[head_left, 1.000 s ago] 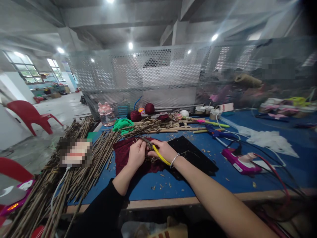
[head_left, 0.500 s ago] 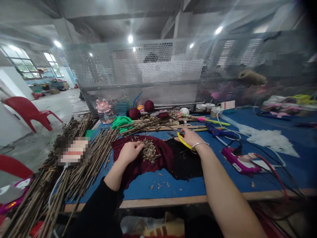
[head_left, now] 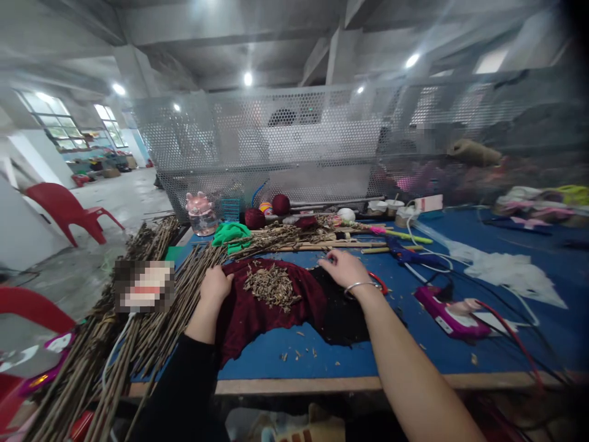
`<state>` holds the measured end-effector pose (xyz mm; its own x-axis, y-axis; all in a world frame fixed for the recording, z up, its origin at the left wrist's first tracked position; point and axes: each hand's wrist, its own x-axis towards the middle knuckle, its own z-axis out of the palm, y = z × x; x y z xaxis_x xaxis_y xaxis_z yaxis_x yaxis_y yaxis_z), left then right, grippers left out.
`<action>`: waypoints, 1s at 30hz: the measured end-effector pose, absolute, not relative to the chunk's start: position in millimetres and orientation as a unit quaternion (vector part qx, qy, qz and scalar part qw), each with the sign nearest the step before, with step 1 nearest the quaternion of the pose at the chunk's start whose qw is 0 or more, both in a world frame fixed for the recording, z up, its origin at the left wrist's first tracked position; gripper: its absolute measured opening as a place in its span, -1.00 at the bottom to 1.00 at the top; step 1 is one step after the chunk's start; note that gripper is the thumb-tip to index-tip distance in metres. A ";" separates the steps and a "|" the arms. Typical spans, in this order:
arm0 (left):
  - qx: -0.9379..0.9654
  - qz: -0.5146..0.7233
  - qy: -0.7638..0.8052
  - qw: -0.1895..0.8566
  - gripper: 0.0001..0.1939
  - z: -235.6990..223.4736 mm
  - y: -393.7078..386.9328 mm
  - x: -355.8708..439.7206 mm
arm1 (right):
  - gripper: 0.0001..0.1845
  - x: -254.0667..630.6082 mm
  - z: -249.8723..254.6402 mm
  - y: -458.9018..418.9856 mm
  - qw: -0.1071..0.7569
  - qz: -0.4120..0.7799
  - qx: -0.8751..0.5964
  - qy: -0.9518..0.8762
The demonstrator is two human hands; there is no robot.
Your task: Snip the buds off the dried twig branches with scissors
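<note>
A maroon cloth [head_left: 234, 322] lies on the blue table, with a heap of dry brown plant bits [head_left: 272, 285] on it. My left hand [head_left: 215, 288] is closed at the cloth's left edge, thumb against fingers, apparently pinching it. A black cloth [head_left: 345, 316] joins or overlaps the maroon one on the right. Over its upper edge is my right hand [head_left: 345, 268], fingers bent and slightly apart, no tool in it. A tool's red handle [head_left: 380, 282] shows behind my right wrist, which wears a silver bangle; the rest is hidden.
Bundles of dry stalks [head_left: 184, 288] cover the left side. A green cloth [head_left: 232, 236], yarn balls [head_left: 280, 204] and a pink jar [head_left: 201, 215] stand behind. On the right are a blue glue gun [head_left: 414, 253], a purple power strip [head_left: 451, 316], cords and white plastic [head_left: 519, 270].
My left hand has moved left from the heap to the cloth's edge. My right hand has let go of the yellow-handled tool and shifted slightly left. The view has tilted slightly.
</note>
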<state>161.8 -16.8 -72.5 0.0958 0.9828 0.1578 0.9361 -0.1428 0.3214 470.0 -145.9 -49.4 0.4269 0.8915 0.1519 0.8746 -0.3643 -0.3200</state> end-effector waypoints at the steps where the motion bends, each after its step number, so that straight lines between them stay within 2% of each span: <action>1: 0.737 0.160 0.653 0.075 -0.66 -74.7 -16.1 161.8 | -0.64 461.4 -54.0 -142.3 0.173 0.059 -0.808 -0.561; 4: 0.738 0.159 0.650 0.091 -0.78 -78.2 -16.4 163.4 | -0.81 438.5 -66.3 -133.9 0.161 0.094 -0.751 -0.633; 7: 0.747 0.224 0.622 0.073 -0.78 -77.5 -18.3 166.4 | -0.93 421.1 -68.4 -131.7 0.190 0.085 -0.709 -0.674; 11: 0.761 0.355 0.539 0.065 -0.81 -72.6 -25.6 176.1 | -0.95 400.8 -64.8 -135.6 0.278 0.105 -0.582 -0.757; 15: 0.798 0.385 0.429 0.176 -0.86 -65.8 -41.5 190.4 | -0.89 387.5 -67.3 -138.8 0.286 0.129 -0.500 -0.808; 18: 0.832 0.341 0.366 0.241 -0.88 -59.7 -54.2 198.1 | -0.86 385.3 -69.0 -139.3 0.282 0.138 -0.498 -0.808; 22: 0.850 0.301 0.332 0.278 -0.88 -53.8 -63.7 201.7 | -0.87 385.8 -66.6 -139.8 0.282 0.143 -0.505 -0.803; 26: 0.833 0.334 0.336 0.285 -0.87 -53.0 -63.8 200.4 | -0.90 387.6 -61.7 -140.3 0.310 0.125 -0.522 -0.785; 30: 0.808 0.377 0.350 0.287 -0.86 -55.4 -62.4 199.6 | -0.81 388.6 -59.2 -140.6 0.307 0.161 -0.542 -0.766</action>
<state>199.6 -62.4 -55.4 0.4703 0.7826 0.4080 0.3500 -0.5897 0.7278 388.6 -140.6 -59.2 -0.2243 0.9285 0.2958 0.7306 0.3611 -0.5795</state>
